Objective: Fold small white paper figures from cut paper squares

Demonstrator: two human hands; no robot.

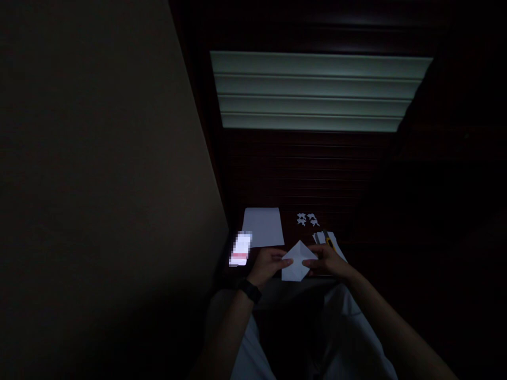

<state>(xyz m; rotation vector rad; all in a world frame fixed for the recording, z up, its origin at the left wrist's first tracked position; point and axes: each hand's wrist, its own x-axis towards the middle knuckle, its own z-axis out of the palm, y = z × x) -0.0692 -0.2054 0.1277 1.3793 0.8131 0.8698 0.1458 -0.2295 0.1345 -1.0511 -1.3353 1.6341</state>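
In a very dim room I hold a folded white paper [297,261] over a dark table, just above my lap. My left hand [269,264], with a dark watch on its wrist, pinches the paper's left edge. My right hand [328,261] grips its right side, fingers closed on it. The paper is folded into an angular, roughly diamond shape with a crease down its middle.
A flat white sheet [263,226] lies behind my hands. Several small white paper cut-outs [308,219] sit to its right. A lit phone screen [241,249] glows at the left. More paper and a yellow-handled tool [328,240] lie behind my right hand. A beige wall [99,158] rises on the left.
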